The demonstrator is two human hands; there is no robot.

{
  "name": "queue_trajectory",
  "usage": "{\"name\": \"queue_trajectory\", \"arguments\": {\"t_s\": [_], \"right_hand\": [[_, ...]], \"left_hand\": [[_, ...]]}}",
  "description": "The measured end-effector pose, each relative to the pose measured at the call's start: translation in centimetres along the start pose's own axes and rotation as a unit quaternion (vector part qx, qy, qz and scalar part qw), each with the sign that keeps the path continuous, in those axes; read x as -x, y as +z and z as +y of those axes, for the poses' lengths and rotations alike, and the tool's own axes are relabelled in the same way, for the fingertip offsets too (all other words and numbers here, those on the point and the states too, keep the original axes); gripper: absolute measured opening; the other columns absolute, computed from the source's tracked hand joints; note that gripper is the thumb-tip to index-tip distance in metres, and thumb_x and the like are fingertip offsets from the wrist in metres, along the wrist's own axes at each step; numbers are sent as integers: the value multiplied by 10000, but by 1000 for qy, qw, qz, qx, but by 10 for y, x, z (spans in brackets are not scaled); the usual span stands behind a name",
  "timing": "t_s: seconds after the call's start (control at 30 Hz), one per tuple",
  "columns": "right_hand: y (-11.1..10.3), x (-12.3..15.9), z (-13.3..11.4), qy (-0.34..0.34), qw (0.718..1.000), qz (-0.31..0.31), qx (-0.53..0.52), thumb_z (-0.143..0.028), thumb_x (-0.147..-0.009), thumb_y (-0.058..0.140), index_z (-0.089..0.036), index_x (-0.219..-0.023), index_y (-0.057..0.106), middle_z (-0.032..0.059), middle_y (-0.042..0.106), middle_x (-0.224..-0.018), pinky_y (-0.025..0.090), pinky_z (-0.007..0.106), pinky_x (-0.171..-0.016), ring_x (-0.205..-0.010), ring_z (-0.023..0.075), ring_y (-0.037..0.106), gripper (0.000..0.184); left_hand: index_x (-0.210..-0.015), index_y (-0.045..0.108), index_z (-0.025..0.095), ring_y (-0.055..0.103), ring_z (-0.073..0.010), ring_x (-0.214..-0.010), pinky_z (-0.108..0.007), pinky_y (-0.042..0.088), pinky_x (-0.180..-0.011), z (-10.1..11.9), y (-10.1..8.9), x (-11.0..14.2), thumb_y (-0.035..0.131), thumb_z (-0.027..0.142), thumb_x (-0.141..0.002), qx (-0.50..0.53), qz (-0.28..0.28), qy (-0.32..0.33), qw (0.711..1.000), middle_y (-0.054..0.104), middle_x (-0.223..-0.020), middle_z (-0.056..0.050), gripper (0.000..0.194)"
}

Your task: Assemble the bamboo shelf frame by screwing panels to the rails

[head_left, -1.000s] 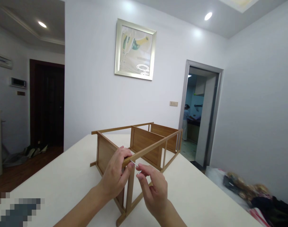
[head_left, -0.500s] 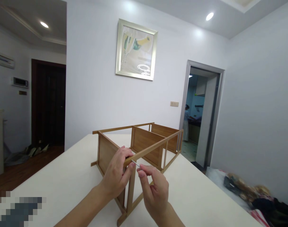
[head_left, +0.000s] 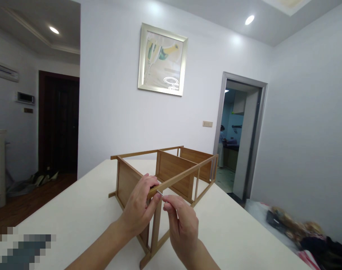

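A bamboo shelf frame (head_left: 173,168) lies on its side on the white table (head_left: 75,213). My left hand (head_left: 138,210) is wrapped round the near end of its top rail, at the joint with an upright post. My right hand (head_left: 182,225) pinches a thin metal hex key (head_left: 160,194) whose tip sits in the rail at that joint, just beside my left thumb.
A framed picture (head_left: 162,59) hangs on the far wall. An open doorway (head_left: 235,138) at the right shows a person standing in a kitchen. Bags and clutter (head_left: 300,232) lie past the table's right edge. A dark door (head_left: 58,123) stands at the left.
My right hand has turned and drawn in closer to the joint, so less of the hex key shows. My left hand keeps the same hold on the rail.
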State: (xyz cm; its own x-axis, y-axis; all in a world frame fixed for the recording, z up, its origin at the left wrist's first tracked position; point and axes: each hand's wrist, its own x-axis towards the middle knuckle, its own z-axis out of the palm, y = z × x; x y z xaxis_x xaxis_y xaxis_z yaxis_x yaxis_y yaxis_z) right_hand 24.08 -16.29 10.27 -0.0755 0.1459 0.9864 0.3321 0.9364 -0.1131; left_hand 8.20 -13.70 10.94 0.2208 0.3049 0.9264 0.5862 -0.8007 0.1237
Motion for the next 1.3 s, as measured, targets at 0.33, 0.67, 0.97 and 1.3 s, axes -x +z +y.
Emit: {"name": "queue_trajectory", "arguments": {"t_s": [0.33, 0.67, 0.97, 1.3], "right_hand": [[-10, 2, -6, 4, 999, 47, 16, -108, -943, 468, -212, -1037, 585, 102, 676, -1026, 563, 370, -808, -983, 210, 666, 182], [-19, 15, 19, 321, 946, 29, -26, -399, -988, 432, -203, -839, 532, -10, 559, -689, 471, 264, -583, -617, 141, 550, 266], [16, 72, 13, 300, 903, -295, 88, -389, -847, 625, -186, -1103, 523, -50, 565, -620, 350, 245, -505, -538, 155, 541, 343], [26, 66, 20, 281, 822, -445, 218, -317, -919, 490, -173, -1020, 499, 116, 719, -889, 408, 306, -609, -768, 275, 693, 176]], "left_hand": [[-1184, 489, 215, 563, -216, -1186, -514, 320, -1166, -2, 0, 0, 522, 206, -919, 4, -6, 8, 1000, 655, -1125, -76, 267], [-1312, 409, 204, 477, -283, -1328, -577, 337, -1128, -22, -1, 4, 519, 259, -917, -11, 0, 71, 997, 578, -1328, -164, 413], [-1482, 257, 198, 289, -326, -1446, -594, 292, -1137, -42, 1, 14, 496, 355, -935, -94, 3, 78, 992, 395, -1503, -203, 617], [-1471, 238, 178, 344, -339, -1408, -576, 374, -1086, -95, 8, 52, 419, 471, -956, -109, 83, -25, 990, 365, -1480, -227, 620]]}}
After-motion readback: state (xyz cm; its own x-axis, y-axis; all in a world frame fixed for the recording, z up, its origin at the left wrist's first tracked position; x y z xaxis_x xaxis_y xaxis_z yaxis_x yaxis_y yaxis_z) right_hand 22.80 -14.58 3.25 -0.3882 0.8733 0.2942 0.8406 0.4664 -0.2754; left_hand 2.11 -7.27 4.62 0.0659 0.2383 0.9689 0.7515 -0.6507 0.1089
